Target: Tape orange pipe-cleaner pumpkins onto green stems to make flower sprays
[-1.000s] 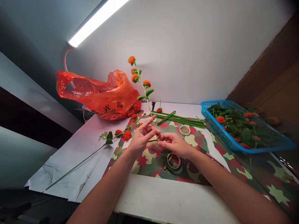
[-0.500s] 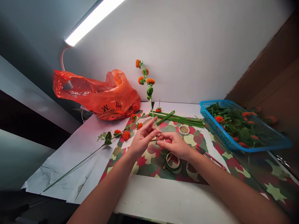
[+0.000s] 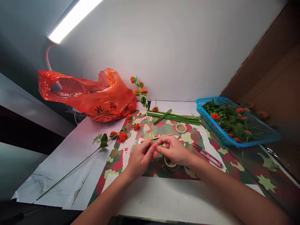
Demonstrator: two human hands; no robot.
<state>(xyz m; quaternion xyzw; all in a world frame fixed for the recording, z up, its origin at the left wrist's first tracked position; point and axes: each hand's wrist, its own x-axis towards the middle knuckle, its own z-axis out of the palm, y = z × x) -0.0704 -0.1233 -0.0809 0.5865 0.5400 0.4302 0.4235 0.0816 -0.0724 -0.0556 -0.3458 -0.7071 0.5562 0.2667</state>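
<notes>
An upright spray of orange pompom flowers (image 3: pixel 143 91) with green buds rises over the table, on a pale green stem (image 3: pixel 148 122). My left hand (image 3: pixel 141 157) pinches that stem near its lower end between thumb and fingers. Fingertip to fingertip with it, my right hand (image 3: pixel 173 150) is closed in a pinch at the stem's base; whatever is between its fingers is hidden. Partly beneath the right hand lies a roll of tape (image 3: pixel 170 162). Left of the hands, a finished-looking flower stem (image 3: pixel 103 142) with orange blooms and green leaves lies on the table.
Green fuzzy stems (image 3: pixel 175 117) lie at the back, near a white tape ring (image 3: pixel 181 128). Pink-handled thread snips (image 3: pixel 208 155) rest at right. A blue basket (image 3: pixel 231 140) holds flowers and leaves. A red plastic bag (image 3: pixel 93 97) stands at back left, beneath a lamp (image 3: pixel 75 20).
Both hands have come down and slightly toward me, and the spray has lowered with them. My left fingers have curled in closer around the stem. The view has shifted slightly.
</notes>
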